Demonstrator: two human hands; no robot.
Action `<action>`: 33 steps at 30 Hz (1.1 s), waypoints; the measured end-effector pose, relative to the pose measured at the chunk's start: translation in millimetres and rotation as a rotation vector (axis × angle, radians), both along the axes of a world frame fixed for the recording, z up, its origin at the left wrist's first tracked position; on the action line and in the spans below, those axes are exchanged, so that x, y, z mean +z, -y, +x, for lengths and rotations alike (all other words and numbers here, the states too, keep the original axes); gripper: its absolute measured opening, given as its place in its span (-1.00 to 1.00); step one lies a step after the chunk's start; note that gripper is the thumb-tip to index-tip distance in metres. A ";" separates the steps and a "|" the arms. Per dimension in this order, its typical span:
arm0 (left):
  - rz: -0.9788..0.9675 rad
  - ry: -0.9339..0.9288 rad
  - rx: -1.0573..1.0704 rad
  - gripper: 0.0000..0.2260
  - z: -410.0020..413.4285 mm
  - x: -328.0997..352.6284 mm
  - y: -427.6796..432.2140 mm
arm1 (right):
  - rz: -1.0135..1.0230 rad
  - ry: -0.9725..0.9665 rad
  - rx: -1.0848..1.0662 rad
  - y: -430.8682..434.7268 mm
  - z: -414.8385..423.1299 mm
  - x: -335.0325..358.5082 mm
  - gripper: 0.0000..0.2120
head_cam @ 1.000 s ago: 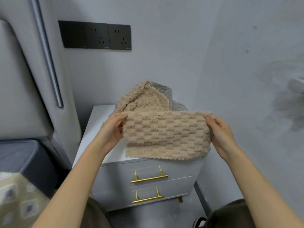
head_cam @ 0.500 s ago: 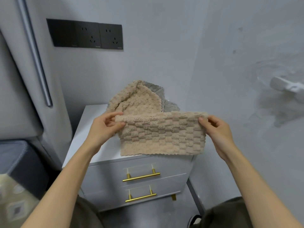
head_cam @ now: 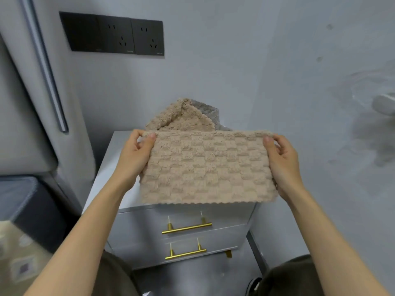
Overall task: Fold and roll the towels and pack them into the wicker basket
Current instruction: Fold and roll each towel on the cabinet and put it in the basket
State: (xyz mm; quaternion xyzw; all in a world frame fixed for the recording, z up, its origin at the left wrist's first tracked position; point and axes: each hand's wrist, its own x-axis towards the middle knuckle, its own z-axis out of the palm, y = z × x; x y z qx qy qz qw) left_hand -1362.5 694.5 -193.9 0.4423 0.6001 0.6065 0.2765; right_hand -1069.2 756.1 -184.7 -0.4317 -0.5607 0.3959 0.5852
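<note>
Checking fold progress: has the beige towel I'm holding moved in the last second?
Yes: the beige towel has risen slightly, its top edge now covering more of the towel pile behind.

A checkered beige towel (head_cam: 205, 167) hangs stretched flat at mid-frame, its top corners pinched by the left hand (head_cam: 134, 159) and right hand (head_cam: 282, 165), its scalloped lower edge level. Just behind its top edge a second beige towel (head_cam: 181, 120) stands in a crumpled peak, with a grey towel (head_cam: 209, 110) showing behind that.
</note>
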 end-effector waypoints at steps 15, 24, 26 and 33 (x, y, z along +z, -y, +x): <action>-0.302 -0.697 0.105 -0.76 -13.4 -37.6 -38.2 | -0.384 0.737 -0.123 -73.4 3.8 -53.4 -0.53; -0.722 -0.825 -0.164 -0.56 -9.6 -45.1 -12.7 | -0.491 1.058 -0.083 -51.5 21.3 -47.7 -0.69; -0.677 -0.777 -0.160 -0.62 -9.7 -42.4 -8.2 | -0.469 1.033 -0.108 -46.7 25.2 -44.7 -0.74; -0.300 -0.157 -0.118 -0.80 -6.7 -22.8 -4.6 | -0.355 0.558 -0.106 -41.6 27.4 -35.9 -0.83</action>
